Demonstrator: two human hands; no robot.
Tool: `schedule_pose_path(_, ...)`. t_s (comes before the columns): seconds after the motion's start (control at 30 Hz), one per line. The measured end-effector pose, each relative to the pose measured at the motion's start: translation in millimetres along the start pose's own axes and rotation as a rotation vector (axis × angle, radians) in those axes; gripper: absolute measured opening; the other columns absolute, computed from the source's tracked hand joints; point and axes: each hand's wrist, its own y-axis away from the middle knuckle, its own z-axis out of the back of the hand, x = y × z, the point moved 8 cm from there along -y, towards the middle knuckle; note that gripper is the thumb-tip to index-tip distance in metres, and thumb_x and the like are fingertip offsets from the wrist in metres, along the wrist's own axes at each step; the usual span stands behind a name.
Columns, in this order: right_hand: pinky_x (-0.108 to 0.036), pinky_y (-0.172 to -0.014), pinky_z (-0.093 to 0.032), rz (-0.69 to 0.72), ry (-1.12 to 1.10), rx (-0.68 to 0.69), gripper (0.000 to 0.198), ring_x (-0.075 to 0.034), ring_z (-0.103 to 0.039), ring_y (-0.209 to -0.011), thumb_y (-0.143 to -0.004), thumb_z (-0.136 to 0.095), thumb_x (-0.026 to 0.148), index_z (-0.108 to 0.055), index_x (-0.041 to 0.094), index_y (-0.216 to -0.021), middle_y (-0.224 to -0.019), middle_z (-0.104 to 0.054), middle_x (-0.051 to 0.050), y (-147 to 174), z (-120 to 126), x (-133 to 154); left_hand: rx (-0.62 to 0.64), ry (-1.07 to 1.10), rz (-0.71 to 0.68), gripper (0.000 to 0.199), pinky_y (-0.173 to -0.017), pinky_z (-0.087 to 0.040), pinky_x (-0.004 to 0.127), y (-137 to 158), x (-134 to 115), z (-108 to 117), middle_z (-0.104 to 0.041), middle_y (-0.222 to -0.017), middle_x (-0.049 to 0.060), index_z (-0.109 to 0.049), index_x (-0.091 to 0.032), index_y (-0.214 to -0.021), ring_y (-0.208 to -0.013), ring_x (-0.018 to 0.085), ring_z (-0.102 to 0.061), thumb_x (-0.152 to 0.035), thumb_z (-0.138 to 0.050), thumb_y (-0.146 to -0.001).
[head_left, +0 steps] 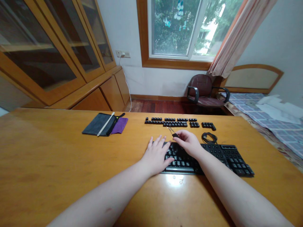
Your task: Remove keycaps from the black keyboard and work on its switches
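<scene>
A black keyboard (182,168) lies on the desk in front of me, its upper rows bare of keycaps where they show. Across its left end rests my left hand (156,156), fingers spread flat. My right hand (188,142) is above the keyboard's upper edge, pinching a wire keycap puller (174,135) by its dark handle. The puller's thin wire ends point away from me, toward loose black keycaps (175,124) laid out in rows behind the keyboard. Whether a keycap sits in the wires is too small to tell. My right hand hides part of the keys.
A coiled black cable (209,137) lies behind the keyboard's right half. At the left are a dark grey pouch (93,123), a pale stick (105,124) on top and a purple cloth (120,125). Beyond the desk (59,164) stand a chair (203,90) and a bed (255,105).
</scene>
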Motion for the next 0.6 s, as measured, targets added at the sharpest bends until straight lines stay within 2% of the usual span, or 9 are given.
schedule_pose_path(0.1, -0.030, -0.071, -0.048, 0.050, -0.202, 0.048, 0.019, -0.015, -0.060, -0.075, -0.076, -0.062, 0.029, -0.046, 0.021, -0.084, -0.079, -0.062, -0.001, 1.1, -6.6, 0.8, 0.072, 0.057, -0.087, 0.069, -0.108, -0.017, 0.056, -2.9, -2.0, -7.4, -0.037, -0.143, 0.012, -0.032, -0.022, -0.138, -0.131, 0.031, -0.031, -0.054, -0.049, -0.080)
schedule_pose_path(0.2, -0.025, -0.060, -0.047, 0.077, -0.236, 0.071, 0.018, -0.011, -0.056, -0.064, -0.077, -0.059, 0.022, -0.043, 0.022, -0.085, -0.076, -0.058, 0.001, 4.8, -9.4, 5.4, 0.076, 0.079, -0.070, 0.068, -0.107, -0.020, 0.054, -5.0, 0.3, -7.1, -0.046, -0.135, 0.011, -0.034, -0.022, -0.136, -0.124, 0.029, -0.040, -0.053, -0.052, -0.078)
schedule_pose_path(0.27, -0.024, -0.054, -0.046, 0.053, -0.214, 0.106, 0.016, -0.010, -0.053, -0.059, -0.077, -0.057, 0.019, -0.044, 0.021, -0.087, -0.073, -0.057, 0.002, 7.9, -14.1, 4.6, 0.061, 0.082, -0.051, 0.063, -0.106, -0.023, 0.054, -5.1, 0.3, -4.8, -0.050, -0.130, 0.010, -0.040, -0.023, -0.131, -0.120, 0.028, -0.043, -0.052, -0.054, -0.078)
schedule_pose_path(0.37, -0.026, -0.057, -0.049, 0.034, -0.151, 0.186, 0.015, -0.011, -0.055, -0.060, -0.078, -0.053, 0.016, -0.048, 0.020, -0.091, -0.072, -0.057, 0.001, 12.3, -23.4, 2.3, 0.051, 0.068, -0.034, 0.056, -0.104, -0.024, 0.055, -4.0, -1.0, -2.7, -0.053, -0.125, 0.009, -0.045, -0.023, -0.125, -0.115, 0.028, -0.046, -0.052, -0.054, -0.078)
schedule_pose_path(0.5, -0.027, -0.065, -0.050, 0.105, 0.015, 0.262, 0.009, -0.012, -0.058, -0.065, -0.077, -0.049, 0.012, -0.056, 0.017, -0.081, -0.074, -0.060, -0.002, 15.0, -29.7, 6.6, 0.060, 0.038, -0.050, 0.058, -0.105, -0.023, 0.055, -2.9, -1.2, -5.6, -0.050, -0.130, 0.011, -0.042, -0.022, -0.128, -0.119, 0.029, -0.043, -0.053, -0.051, -0.079)
schedule_pose_path(0.6, -0.027, -0.068, -0.048, 0.191, 0.124, 0.357, 0.013, -0.013, -0.059, -0.067, -0.075, -0.048, 0.009, -0.058, 0.017, -0.073, -0.070, -0.062, -0.002, 17.6, -36.1, 15.3, 0.088, 0.028, -0.068, 0.062, -0.107, -0.019, 0.055, -2.8, 0.6, -12.3, -0.043, -0.138, 0.012, -0.039, -0.021, -0.133, -0.127, 0.030, -0.036, -0.056, -0.046, -0.081)
